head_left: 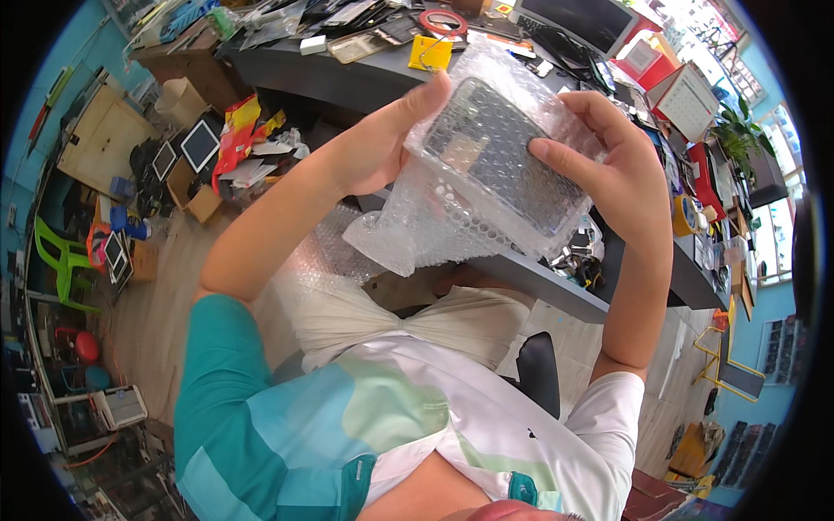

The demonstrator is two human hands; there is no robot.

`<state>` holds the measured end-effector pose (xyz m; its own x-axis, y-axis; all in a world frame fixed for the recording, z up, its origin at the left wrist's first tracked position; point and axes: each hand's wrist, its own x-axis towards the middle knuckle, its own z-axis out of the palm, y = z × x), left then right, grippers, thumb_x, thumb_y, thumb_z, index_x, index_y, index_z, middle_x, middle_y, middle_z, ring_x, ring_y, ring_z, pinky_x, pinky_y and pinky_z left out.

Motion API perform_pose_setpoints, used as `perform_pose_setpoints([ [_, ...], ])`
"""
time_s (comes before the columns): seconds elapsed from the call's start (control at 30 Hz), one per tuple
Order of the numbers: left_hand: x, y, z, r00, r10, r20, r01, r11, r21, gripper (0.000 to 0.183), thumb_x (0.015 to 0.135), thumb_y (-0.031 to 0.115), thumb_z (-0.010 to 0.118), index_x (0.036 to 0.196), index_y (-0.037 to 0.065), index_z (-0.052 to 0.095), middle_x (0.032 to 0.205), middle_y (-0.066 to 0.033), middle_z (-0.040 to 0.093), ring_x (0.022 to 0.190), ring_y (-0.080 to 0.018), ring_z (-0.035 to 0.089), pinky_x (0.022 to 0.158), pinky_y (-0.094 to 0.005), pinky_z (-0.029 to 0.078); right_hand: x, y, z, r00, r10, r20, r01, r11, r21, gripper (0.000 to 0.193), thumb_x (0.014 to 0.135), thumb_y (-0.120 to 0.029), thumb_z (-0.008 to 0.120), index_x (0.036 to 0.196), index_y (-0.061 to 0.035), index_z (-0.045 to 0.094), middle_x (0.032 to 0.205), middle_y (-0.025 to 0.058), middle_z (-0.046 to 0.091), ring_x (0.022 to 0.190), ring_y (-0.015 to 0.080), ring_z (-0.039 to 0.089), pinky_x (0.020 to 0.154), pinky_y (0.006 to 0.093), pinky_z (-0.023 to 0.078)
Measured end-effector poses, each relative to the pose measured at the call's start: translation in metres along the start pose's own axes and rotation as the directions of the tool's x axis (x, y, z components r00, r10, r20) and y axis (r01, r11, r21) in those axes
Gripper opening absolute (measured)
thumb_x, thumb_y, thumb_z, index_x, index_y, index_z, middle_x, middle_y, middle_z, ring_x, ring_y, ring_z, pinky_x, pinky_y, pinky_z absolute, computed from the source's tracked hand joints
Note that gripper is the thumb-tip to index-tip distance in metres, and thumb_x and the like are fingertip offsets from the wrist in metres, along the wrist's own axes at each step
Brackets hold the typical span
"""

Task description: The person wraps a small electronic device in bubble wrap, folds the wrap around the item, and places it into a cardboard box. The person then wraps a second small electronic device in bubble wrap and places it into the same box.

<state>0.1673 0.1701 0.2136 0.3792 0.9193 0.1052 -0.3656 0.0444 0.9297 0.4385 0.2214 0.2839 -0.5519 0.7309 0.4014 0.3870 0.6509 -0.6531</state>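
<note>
Both hands hold up a dark flat slab with rounded corners, phone- or tablet-like, in clear bubble wrap. My left hand grips the wrap at the slab's left edge, its thumb along the upper corner and its other fingers mostly hidden behind. From the right, my right hand is closed on the package. Its thumb presses on the wrapped face and its fingers curl over the far edge. A light patch shows through the plastic on the slab. Loose wrap hangs down toward my lap.
Behind the package runs a grey desk cluttered with parts, a red tape roll, a yellow block and a monitor. An open drawer holds small parts. Boxes and tablets lie on the left floor; a green chair stands there.
</note>
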Motion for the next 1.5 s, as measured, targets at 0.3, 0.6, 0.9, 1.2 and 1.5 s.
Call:
perform_pose_setpoints([
  [0.3, -0.089, 0.005, -0.008, 0.885, 0.295, -0.360, -0.246, 0.953, 0.174, 0.064, 0.091, 0.013, 0.081, 0.147, 0.003, 0.052, 0.128, -0.0134, 0.068, 0.108, -0.0251, 0.073, 0.067, -0.0458, 0.070, 0.023, -0.011, 0.052, 0.963, -0.226, -0.145, 0.225, 0.974, -0.024, 0.094, 0.072, -0.040, 0.097, 0.150, -0.0095, 0.056, 0.140, 0.0162, 0.065, 0.130, 0.0260, 0.062, 0.111, 0.0402, 0.045],
  [0.6, -0.147, 0.024, -0.007, 0.823, 0.507, -0.257, -0.359, 0.813, 0.458, 0.057, 0.092, 0.001, 0.079, 0.144, 0.002, 0.055, 0.128, -0.0137, 0.069, 0.109, -0.0272, 0.073, 0.069, -0.0455, 0.071, 0.012, -0.005, 0.124, 0.962, -0.258, 0.088, 0.030, 0.420, 0.907, 0.060, 0.077, 0.007, 0.090, 0.132, 0.0070, 0.065, 0.118, 0.0151, 0.075, 0.110, 0.0241, 0.071, 0.098, 0.0369, 0.056],
  [0.9, -0.125, 0.048, -0.042, 0.917, 0.314, -0.245, -0.213, 0.906, 0.366, 0.053, 0.088, -0.003, 0.080, 0.138, 0.000, 0.062, 0.129, -0.0128, 0.071, 0.112, -0.0257, 0.072, 0.092, -0.0446, 0.064, 0.022, 0.004, 0.123, 0.770, -0.531, -0.355, 0.639, 0.633, 0.437, 0.042, 0.087, -0.007, 0.083, 0.126, 0.0021, 0.070, 0.128, 0.0244, 0.073, 0.116, 0.0321, 0.071, 0.098, 0.0408, 0.058],
  [1.2, -0.127, 0.017, -0.070, 0.962, 0.271, 0.038, -0.218, 0.843, -0.491, 0.081, 0.101, 0.058, 0.058, 0.157, 0.000, 0.046, 0.151, -0.0168, 0.060, 0.140, -0.0351, 0.055, 0.112, -0.0584, 0.049, 0.032, 0.014, 0.135, 0.450, -0.832, -0.325, 0.821, 0.528, -0.216, 0.035, 0.075, -0.018, 0.081, 0.110, -0.0177, 0.079, 0.126, 0.0138, 0.075, 0.118, 0.0364, 0.070, 0.097, 0.0437, 0.061],
  [1.5, -0.126, 0.003, -0.062, 0.942, 0.272, -0.198, -0.308, 0.934, -0.182, 0.071, 0.090, 0.022, 0.068, 0.153, -0.004, 0.047, 0.144, -0.0220, 0.063, 0.129, -0.0352, 0.065, 0.108, -0.0559, 0.056, 0.027, 0.024, 0.158, 0.338, -0.913, -0.228, 0.769, 0.407, -0.492, 0.034, 0.077, -0.017, 0.083, 0.109, -0.0278, 0.079, 0.142, 0.0101, 0.064, 0.129, 0.0335, 0.063, 0.103, 0.0458, 0.059],
])
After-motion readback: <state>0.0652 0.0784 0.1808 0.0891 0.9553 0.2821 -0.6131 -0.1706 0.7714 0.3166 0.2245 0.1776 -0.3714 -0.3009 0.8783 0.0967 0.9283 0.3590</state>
